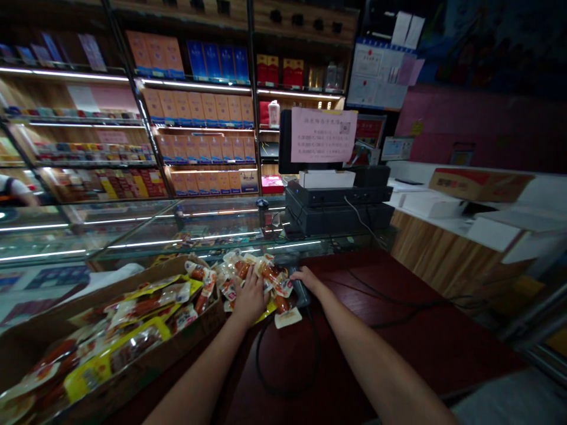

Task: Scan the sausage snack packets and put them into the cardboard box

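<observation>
My left hand (249, 295) lies palm down with fingers spread on a pile of small sealed snack packets (248, 268) heaped on the dark red counter (398, 330). My right hand (305, 278) is closed round a dark barcode scanner (300, 289) at the right edge of the pile; its black cable (310, 348) loops back across the counter toward me. A white packet (287, 319) lies just below the scanner.
A cardboard box (133, 366) full of similar yellow and red packets sits at the left. Behind the pile is a glass display case (133, 236), a black cash register with monitor (336, 200), and shelves of boxed goods (199, 112). A person's sleeve (13, 189) shows far left.
</observation>
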`<state>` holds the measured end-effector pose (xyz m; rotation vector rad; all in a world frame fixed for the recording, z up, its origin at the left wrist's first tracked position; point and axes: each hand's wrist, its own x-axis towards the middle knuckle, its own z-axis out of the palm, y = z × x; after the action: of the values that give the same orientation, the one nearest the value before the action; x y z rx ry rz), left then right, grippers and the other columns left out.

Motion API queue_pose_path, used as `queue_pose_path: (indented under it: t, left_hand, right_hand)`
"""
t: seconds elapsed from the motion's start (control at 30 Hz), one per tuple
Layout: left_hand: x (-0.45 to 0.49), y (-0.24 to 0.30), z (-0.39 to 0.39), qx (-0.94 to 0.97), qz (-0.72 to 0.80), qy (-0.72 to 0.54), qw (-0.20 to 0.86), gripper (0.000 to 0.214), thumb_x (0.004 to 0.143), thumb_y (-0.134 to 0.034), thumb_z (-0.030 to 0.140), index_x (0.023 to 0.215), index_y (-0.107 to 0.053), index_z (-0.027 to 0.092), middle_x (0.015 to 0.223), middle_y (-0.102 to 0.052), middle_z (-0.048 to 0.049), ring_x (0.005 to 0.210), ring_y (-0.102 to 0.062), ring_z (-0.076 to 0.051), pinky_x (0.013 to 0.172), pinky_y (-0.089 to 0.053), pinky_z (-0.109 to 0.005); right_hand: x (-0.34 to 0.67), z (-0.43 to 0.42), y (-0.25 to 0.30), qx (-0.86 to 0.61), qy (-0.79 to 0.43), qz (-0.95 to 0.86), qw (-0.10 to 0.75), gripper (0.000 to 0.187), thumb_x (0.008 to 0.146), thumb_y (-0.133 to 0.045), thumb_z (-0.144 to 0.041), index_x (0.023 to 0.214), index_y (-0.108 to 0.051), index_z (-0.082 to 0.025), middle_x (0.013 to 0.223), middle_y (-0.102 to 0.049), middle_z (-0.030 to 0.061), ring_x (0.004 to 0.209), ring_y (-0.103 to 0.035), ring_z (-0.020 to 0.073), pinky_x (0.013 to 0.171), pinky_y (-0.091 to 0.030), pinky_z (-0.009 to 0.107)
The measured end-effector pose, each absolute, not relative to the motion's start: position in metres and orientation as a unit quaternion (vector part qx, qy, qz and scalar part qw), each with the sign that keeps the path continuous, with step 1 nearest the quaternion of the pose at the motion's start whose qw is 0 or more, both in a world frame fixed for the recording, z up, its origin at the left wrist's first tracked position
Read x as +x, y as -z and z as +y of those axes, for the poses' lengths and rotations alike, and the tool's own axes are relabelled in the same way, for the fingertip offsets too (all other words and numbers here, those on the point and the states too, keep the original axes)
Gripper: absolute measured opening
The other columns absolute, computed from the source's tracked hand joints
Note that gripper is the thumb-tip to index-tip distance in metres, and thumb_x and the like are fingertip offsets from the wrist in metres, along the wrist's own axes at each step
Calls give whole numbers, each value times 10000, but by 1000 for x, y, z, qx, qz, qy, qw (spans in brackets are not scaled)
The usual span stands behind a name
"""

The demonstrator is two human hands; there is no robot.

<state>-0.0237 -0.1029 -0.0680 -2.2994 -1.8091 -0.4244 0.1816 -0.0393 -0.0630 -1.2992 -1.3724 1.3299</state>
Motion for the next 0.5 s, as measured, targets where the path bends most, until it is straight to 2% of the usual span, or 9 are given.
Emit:
queue_pose_path:
  t: [0.07,0.17,0.27,0.37,0.5]
  left_hand:
    - [-32,63,-104,-788,-593,150,74,496,837,-454,353,1297,-480,171,1421,-389,-166,1385,-162,-337,1037,-69,-671]
    - [-43,56,-110,-799,-578,167,20,519,794,-528,384,1277,-497,197,1444,-363,-144,1381,-193,-311,1068,-53,-621]
    - [-45,50,-113,-779,-593,200,-46,363,833,-466,430,1065,-625,200,1435,-387,-120,1330,-319,-288,1086,-83,-576]
    - [-31,44,-111,-727,-642,231,-79,405,873,-378,461,830,-657,170,1351,-485,-134,1204,-472,-297,1069,-124,-583]
    - [-2,32,-106,-659,-705,252,-72,343,813,-506,439,878,-651,135,1171,-587,-174,1087,-538,-318,1029,-174,-600]
  right_hand:
    - [175,-45,63,-507,-533,-538,412,49,514,-585,-193,514,-598,-146,446,-560,-23,423,-479,119,455,-348,232]
    - [180,-57,61,-502,-534,-522,436,70,506,-587,-216,504,-589,-146,432,-543,-26,414,-452,113,442,-321,230]
    - [191,-75,60,-494,-536,-502,465,108,513,-588,-260,531,-587,-153,428,-523,-35,413,-429,108,440,-301,230]
    - [196,-96,61,-489,-539,-481,489,145,530,-583,-307,527,-568,-163,408,-484,-44,401,-393,102,437,-283,233]
    - [190,-112,61,-489,-538,-462,508,148,514,-596,-307,501,-560,-163,394,-467,-47,392,-374,97,435,-269,234]
